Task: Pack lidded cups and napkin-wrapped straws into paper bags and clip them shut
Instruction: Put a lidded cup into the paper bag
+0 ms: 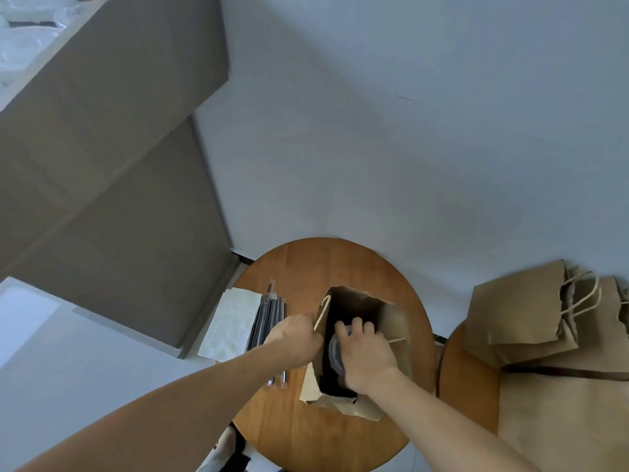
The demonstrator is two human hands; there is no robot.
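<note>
An open brown paper bag stands on the round wooden table. My left hand grips the bag's left rim by its twine handle. My right hand reaches into the bag's mouth, fingers curled over a clear lidded cup that sits low inside the bag. Most of the cup is hidden by my hand and the bag's dark interior. Left of the bag lie white napkins and a row of black wrapped straws.
A pile of flat brown paper bags with twine handles lies at the right on a second wooden surface. A tall grey cabinet stands at the left against the pale wall. The table's far part is bare wood.
</note>
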